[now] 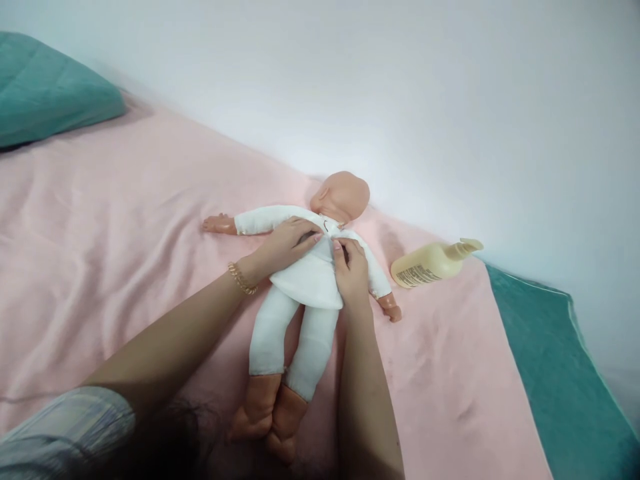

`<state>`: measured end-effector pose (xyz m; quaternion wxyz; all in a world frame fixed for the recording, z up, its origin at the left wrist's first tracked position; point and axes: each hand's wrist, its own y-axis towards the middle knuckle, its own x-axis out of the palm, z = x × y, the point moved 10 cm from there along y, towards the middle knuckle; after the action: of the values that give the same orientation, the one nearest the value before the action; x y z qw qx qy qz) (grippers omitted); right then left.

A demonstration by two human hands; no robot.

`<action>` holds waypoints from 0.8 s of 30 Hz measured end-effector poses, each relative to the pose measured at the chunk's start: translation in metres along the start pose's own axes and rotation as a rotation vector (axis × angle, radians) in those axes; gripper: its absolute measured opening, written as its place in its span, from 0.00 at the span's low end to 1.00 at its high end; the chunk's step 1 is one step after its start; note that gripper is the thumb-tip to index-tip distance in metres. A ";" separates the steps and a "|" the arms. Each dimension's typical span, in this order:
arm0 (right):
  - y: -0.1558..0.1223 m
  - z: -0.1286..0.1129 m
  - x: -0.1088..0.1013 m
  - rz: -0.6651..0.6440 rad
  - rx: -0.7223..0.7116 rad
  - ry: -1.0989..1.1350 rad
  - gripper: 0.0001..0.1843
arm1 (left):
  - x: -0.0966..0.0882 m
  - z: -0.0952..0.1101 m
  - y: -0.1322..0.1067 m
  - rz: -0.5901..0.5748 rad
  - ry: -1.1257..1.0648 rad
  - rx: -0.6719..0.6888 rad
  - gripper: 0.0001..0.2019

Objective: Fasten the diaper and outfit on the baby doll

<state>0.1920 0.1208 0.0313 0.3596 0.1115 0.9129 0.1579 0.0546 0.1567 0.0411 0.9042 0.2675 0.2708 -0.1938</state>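
A bald baby doll (pixel 315 277) lies stretched out with its arms spread, the back of its head toward me and its face hidden. White cloth covers its body, arms and legs, and a flared white top (pixel 306 280) reaches its hips. My left hand (pixel 293 243) rests over the doll's upper back, thumb and fingertips closed at the top's cloth. Close beside it, my right hand (pixel 351 267) has curled fingers, with thumb and forefinger pinching the cloth below the neck. A small dark line marks the cloth near the collar.
Right of the doll, a yellow pump bottle (pixel 425 265) leans on its side upon the pink sheet (pixel 165 173). A green pillow (pixel 50 90) lies at the far left. Green bedding (pixel 545 347) shows at the right, and a white wall (pixel 375 87) runs behind.
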 end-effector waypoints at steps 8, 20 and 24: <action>-0.005 -0.007 -0.004 0.079 -0.051 0.023 0.16 | -0.003 0.006 -0.002 0.052 0.010 0.057 0.15; -0.002 -0.004 0.005 -0.008 -0.052 -0.045 0.19 | 0.002 0.000 -0.002 0.036 0.044 0.026 0.14; -0.003 -0.005 0.003 0.009 -0.055 -0.044 0.19 | 0.002 0.001 -0.002 0.033 0.047 0.035 0.14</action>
<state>0.1859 0.1175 0.0319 0.3820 0.1092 0.8995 0.1819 0.0556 0.1542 0.0394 0.8958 0.2919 0.2842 -0.1774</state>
